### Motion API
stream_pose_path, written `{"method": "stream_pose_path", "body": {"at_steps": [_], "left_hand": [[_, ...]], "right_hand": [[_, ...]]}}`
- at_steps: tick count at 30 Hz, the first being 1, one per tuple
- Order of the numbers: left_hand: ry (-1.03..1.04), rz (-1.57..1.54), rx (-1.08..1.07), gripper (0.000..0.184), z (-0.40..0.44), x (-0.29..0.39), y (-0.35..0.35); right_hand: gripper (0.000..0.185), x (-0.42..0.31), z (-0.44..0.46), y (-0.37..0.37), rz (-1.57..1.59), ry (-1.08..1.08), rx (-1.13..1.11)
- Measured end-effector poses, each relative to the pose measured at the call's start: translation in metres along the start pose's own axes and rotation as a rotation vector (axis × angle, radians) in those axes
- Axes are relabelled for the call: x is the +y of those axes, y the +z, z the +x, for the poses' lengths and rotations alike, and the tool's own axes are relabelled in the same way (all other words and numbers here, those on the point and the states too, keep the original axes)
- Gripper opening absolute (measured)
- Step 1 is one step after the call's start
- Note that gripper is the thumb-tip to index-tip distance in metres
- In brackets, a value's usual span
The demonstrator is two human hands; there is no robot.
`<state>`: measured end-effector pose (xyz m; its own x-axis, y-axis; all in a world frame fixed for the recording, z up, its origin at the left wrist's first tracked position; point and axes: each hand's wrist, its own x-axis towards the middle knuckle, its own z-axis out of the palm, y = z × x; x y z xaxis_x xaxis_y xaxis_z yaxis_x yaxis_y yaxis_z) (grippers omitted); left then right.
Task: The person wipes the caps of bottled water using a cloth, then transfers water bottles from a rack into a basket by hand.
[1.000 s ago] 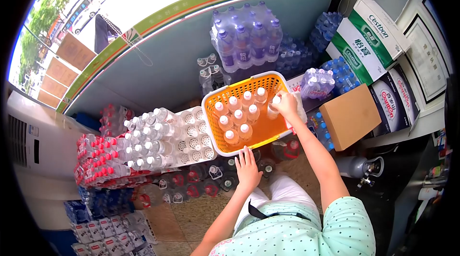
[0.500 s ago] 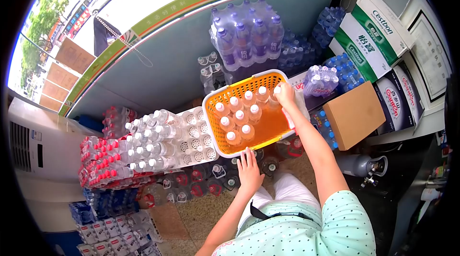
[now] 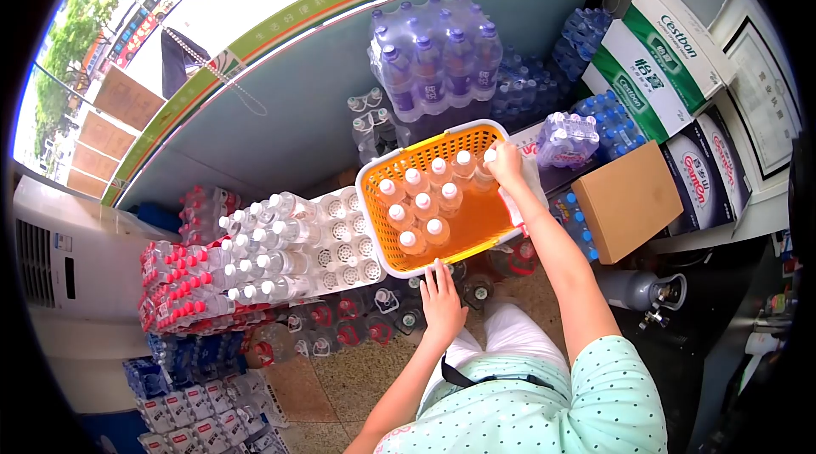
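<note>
An orange plastic basket (image 3: pixel 366 218) with a pale rim holds several clear, white-capped bottles (image 3: pixel 422 206) standing upright, mostly on its left side and along the back. At the basket's back right corner, my right hand (image 3: pixel 506 163) is closed around the top of another white-capped bottle (image 3: pixel 483 177), which is inside the basket. My left hand (image 3: pixel 442 301) rests its stretched fingertips at the front rim and holds nothing.
White-capped bottles (image 3: pixel 270 264) lie on their sides left of the basket, beside a white perforated rack (image 3: pixel 344 250). Shrink-wrapped bottles (image 3: pixel 433 59) stand behind it. A cardboard box (image 3: pixel 627 203) and a gas cylinder (image 3: pixel 629 291) are at right. Large jugs (image 3: pixel 350 333) stand below.
The whole view has shifted slightly. Both hands keep nearly the same places at the basket, the right still on the same bottle.
</note>
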<state>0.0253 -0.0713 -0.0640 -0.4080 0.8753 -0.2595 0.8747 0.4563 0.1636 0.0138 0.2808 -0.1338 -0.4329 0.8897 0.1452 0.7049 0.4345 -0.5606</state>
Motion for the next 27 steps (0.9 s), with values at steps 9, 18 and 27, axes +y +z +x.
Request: {"method": "stream_pose_path", "body": {"at_steps": [9, 18, 27], "left_hand": [[-0.011, 0.0, -0.002, 0.109, 0.0, 0.002, -0.003], [-0.005, -0.01, 0.022, 0.11, -0.002, -0.003, 0.006], [0.011, -0.155, 0.065, 0.101, -0.007, -0.016, 0.005]], "right_hand": [[0.033, -0.007, -0.024, -0.008, 0.003, -0.053, -0.032], [0.043, -0.009, -0.034, -0.009, -0.046, -0.073, -0.039], [0.069, -0.06, -0.063, -0.053, -0.079, 0.019, -0.066]]}}
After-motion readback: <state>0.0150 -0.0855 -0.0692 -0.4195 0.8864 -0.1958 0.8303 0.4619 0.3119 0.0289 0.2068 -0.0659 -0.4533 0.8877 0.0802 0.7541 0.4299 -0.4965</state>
